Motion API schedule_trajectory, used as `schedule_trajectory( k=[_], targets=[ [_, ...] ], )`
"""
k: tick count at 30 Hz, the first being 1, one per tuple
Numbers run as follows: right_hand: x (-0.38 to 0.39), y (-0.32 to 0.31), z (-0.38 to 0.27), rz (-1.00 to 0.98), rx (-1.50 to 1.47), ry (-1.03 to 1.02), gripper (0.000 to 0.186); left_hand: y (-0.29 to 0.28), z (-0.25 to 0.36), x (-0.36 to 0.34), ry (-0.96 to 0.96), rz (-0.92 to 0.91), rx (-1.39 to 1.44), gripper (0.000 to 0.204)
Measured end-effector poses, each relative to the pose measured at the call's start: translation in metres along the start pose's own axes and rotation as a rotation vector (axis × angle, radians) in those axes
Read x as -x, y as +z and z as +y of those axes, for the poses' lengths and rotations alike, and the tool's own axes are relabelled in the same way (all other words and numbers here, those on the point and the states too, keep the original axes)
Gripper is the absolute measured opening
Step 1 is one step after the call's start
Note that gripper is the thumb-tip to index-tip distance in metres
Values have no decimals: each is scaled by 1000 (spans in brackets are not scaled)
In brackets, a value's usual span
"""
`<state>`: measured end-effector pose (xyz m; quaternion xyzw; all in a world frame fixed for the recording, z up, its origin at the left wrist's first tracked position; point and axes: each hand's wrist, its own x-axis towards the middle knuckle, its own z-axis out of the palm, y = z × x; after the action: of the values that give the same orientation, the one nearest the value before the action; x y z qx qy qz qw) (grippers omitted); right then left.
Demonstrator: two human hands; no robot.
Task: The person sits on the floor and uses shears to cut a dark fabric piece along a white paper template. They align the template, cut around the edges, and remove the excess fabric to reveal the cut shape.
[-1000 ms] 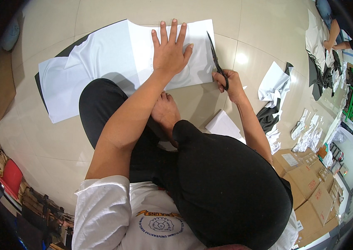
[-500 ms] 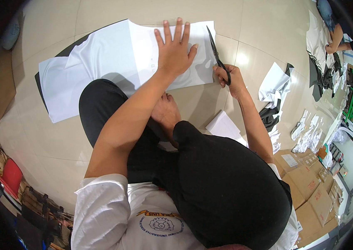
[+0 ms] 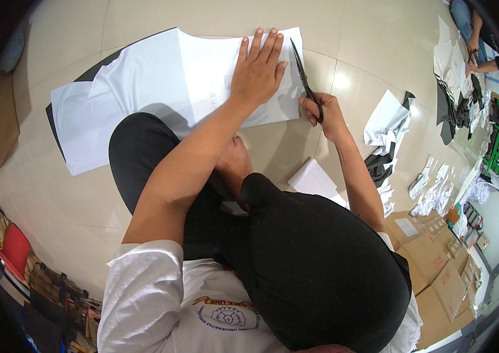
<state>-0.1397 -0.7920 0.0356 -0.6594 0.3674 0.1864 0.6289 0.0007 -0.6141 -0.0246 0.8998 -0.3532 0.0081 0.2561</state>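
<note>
White cloth (image 3: 126, 88) lies spread on the tiled floor, with black cloth (image 3: 97, 70) showing from beneath along its far left edge. Over its right part lies a white sheet, paper by its look (image 3: 205, 65). My left hand (image 3: 258, 73) rests flat on this sheet, fingers stretched toward the far edge. At the sheet's right edge, my right hand (image 3: 327, 116) grips black scissors (image 3: 300, 67) by the handles. The blades point away from me and lie along the right edge, nearly together. Whether cloth sits between them cannot be made out.
My bent knee (image 3: 143, 138) and bare foot (image 3: 234, 159) are close to the cloth's near edge. A white stack or block (image 3: 315, 176) lies near my right forearm. White and black scraps (image 3: 388, 126) are farther right, with cardboard boxes (image 3: 438, 265) behind. Another person's hands (image 3: 473, 56) work at far right.
My left hand has slid right over the sheet, closer to the scissors, and its fingers have drawn nearer together. My right hand and the scissors have barely moved.
</note>
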Motion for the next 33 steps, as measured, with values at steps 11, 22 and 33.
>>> schedule_trajectory(
  k=[11,22,33],
  targets=[
    [-1,-5,-7,21,16,38,32,0,0,-1,-6,-11,-28,63],
    [-8,-2,-19,-2,-12,12,32,-2,1,-1,-8,-1,-20,63],
    [-13,-8,-7,-12,15,19,31,-1,1,-1,-13,-33,-33,63]
  ],
)
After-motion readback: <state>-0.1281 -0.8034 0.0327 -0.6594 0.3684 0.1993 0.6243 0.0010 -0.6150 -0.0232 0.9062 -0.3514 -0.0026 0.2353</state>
